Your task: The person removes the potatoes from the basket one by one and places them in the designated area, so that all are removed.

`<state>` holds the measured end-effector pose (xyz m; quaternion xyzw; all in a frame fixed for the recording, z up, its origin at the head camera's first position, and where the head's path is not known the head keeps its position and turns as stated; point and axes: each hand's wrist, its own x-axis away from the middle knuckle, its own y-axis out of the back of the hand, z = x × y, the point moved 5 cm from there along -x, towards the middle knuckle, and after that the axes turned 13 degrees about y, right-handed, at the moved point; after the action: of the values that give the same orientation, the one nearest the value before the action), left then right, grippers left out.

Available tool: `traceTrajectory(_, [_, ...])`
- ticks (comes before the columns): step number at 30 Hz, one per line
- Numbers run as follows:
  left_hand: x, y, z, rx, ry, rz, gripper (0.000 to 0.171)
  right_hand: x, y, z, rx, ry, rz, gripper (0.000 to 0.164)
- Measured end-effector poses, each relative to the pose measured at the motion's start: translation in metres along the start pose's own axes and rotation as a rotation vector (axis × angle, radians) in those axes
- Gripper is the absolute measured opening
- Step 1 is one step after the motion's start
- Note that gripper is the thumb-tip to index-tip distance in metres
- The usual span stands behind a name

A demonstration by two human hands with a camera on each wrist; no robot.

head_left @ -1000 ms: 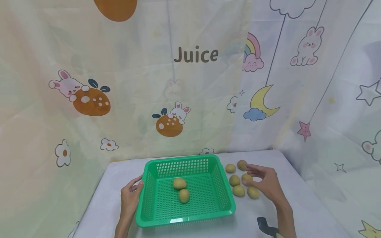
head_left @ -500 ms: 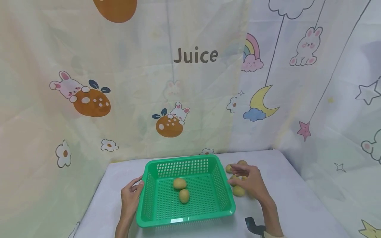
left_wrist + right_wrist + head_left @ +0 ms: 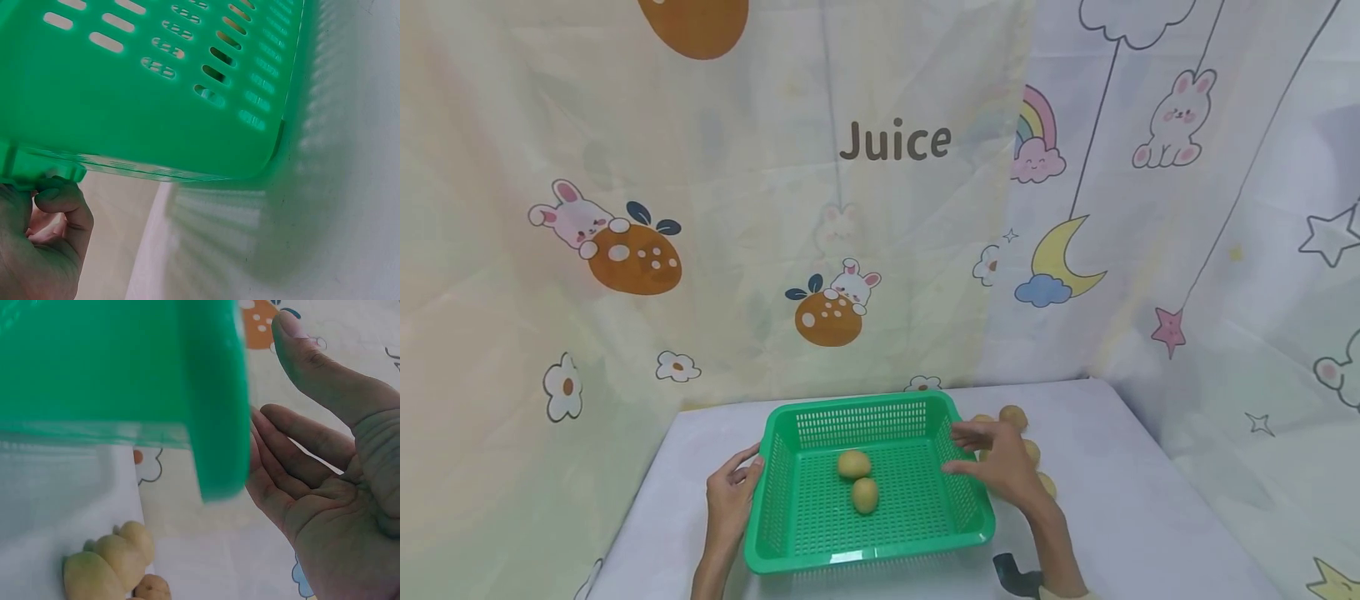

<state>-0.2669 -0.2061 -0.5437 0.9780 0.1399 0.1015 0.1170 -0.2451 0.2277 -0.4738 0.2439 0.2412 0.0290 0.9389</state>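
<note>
A green plastic basket (image 3: 917, 508) with slotted walls sits on the table, two potatoes (image 3: 853, 464) lying close together on its floor. At the left side, my left hand (image 3: 727, 500) grips the basket rim between thumb and curled fingers, as the left wrist view also shows. My right hand (image 3: 1006, 467) hovers over the basket's right rim, thumb spread from the fingers, holding nothing. In the right wrist view the open palm (image 3: 337, 512) is beside the green rim. Several more potatoes (image 3: 1013, 417) lie on the table to the right, partly hidden behind that hand.
A white-covered table (image 3: 1120, 500) carries everything. Printed fabric curtains (image 3: 737, 250) with rabbits and flowers hang behind and at both sides. A dark strap-like piece (image 3: 1017, 575) is at the right wrist.
My right hand has moved left from above the loose potatoes to the basket's right rim. The left hand, basket and potatoes have stayed in place.
</note>
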Motion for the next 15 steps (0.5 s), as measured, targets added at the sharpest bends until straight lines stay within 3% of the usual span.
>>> traceTrajectory(15, [0.003, 0.000, -0.002, 0.007, -0.013, -0.006, 0.039, -0.008, -0.030, 0.011, -0.006, 0.042, 0.096, 0.066])
